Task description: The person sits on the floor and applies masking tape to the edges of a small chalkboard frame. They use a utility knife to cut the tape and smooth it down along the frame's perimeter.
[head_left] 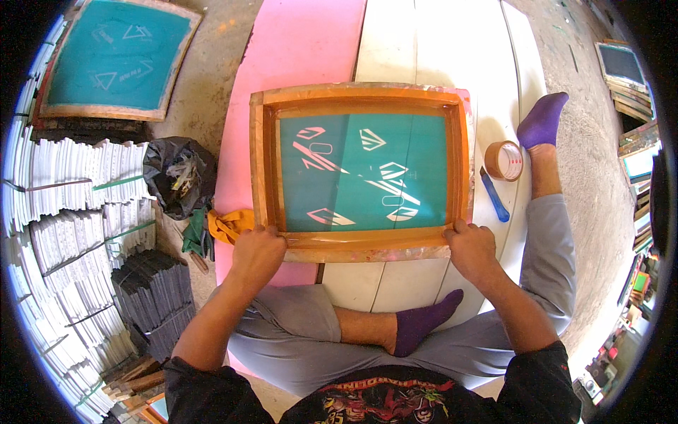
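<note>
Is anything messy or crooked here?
Mostly tidy. Both hands, left hand and right hand, grip the wooden frame, which sits square. The only odd bits: a crumpled yellow rag beside it and paint smears along its near edge.

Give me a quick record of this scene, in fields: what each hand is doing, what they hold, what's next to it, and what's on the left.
left hand: grips the near left corner of the screen-printing frame
right hand: grips the near right corner of the same frame
frame: wooden, teal mesh with pale shapes, lying flat on pink and white boards
right of frame: tape roll, blue cutter
left side: black bag, stacked white sheets, second teal frame
person: seated, purple socks
</note>
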